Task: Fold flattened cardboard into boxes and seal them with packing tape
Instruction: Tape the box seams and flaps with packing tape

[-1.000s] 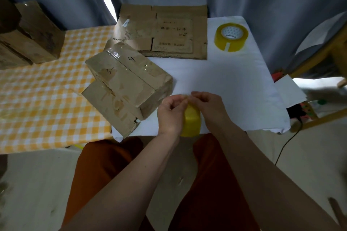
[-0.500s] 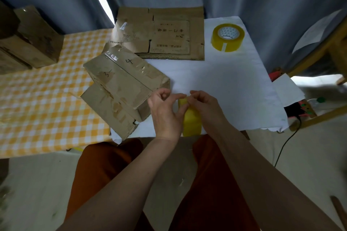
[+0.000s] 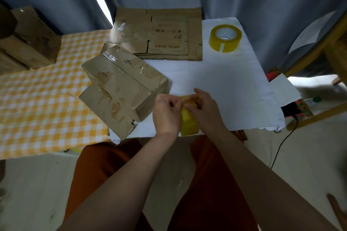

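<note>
Tape roll [image 3: 188,120] at frame centre, upright at the desk [image 3: 216,80] near edge. Right hand [image 3: 203,110] grips it, left hand [image 3: 165,112] pinches at its top, prob. picking for the free end. Roll looks light, stiff; film thin, sticky, so lift by a corner. Taped box [image 3: 125,84] sits centre-left, flat cardboard [image 3: 159,33] upper centre.

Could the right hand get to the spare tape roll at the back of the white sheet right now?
Probably yes, once freed: the right hand now holds the near roll, and only bare white sheet lies between it and the spare roll.
</note>
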`<state>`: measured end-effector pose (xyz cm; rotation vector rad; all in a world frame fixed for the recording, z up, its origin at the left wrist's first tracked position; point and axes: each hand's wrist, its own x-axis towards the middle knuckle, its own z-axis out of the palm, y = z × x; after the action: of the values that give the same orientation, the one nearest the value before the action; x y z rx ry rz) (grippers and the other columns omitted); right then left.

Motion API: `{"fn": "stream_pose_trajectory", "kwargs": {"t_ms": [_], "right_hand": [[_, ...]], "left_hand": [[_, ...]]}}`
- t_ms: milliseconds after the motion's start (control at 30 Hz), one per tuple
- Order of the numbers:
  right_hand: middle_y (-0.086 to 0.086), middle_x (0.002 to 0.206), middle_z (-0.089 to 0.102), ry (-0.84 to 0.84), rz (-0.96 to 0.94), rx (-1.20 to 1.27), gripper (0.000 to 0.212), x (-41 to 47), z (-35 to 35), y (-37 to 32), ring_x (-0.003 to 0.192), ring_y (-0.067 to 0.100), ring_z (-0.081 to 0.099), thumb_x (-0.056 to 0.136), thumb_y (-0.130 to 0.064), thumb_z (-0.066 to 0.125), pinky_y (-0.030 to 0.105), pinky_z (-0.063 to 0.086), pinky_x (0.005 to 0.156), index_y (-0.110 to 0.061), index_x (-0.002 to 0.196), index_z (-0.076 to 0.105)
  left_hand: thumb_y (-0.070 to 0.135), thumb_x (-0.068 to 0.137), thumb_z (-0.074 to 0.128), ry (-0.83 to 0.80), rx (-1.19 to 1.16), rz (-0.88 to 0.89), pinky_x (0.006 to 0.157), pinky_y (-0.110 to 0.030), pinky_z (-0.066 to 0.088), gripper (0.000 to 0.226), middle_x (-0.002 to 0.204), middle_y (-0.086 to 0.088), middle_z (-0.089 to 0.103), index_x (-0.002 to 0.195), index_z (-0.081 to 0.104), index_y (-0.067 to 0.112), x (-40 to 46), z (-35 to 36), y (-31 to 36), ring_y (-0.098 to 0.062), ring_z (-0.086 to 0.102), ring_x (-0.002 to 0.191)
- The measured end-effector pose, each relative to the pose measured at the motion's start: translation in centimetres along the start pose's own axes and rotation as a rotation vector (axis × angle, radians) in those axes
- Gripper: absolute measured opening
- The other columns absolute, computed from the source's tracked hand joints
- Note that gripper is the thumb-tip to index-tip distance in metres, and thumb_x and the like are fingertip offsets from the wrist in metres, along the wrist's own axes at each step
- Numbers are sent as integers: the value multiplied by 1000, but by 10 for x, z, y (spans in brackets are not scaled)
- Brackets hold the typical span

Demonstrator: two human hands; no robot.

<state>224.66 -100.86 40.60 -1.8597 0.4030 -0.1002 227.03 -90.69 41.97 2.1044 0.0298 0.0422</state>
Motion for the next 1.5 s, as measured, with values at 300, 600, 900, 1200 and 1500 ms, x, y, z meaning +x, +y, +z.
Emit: {"fn": "stream_pose_trajectory", "kwargs": {"t_ms": [300,600,900,1200,1500], "right_hand": [[-2,88,55,-84,150,-206,47,3,-26,-16,81,16,55,69,-34,81,22,39,61,-11,102,55],[11,140,42,-22,-80,-669,78,13,-38,3,128,27,38,77,-26,76,33,31,99,-7,139,33],[10,125,51,-151,-26,-1040,48,18,-42,49,116,27,47,80,-24,69,35,34,91,-8,119,46],[9,144,30,101,-198,-75,45,22,63,-56,133,17,31,97,-19,47,14,22,100,-5,138,33],[15,132,50,651,261,418,54,89,170,-47,126,29,44,90,-35,34,42,35,105,-3,131,48]], "left_hand": [[9,88,67,5,-275,-122,62,-34,58,10,94,-9,59,79,64,9,0,12,1,-11,59,62],[9,91,62,-161,-26,185,82,-22,44,11,94,5,59,91,73,10,-2,16,-12,-10,55,92],[30,83,64,25,635,349,116,-48,11,69,152,-7,33,145,37,18,32,-66,-47,-28,24,142],[79,77,45,-335,1044,276,120,-44,-9,113,159,0,-24,151,-19,23,65,-95,-82,-22,-24,146],[61,84,43,-386,974,397,118,-35,-10,95,160,4,-18,152,-14,27,72,-114,-97,-18,-17,147]]}}
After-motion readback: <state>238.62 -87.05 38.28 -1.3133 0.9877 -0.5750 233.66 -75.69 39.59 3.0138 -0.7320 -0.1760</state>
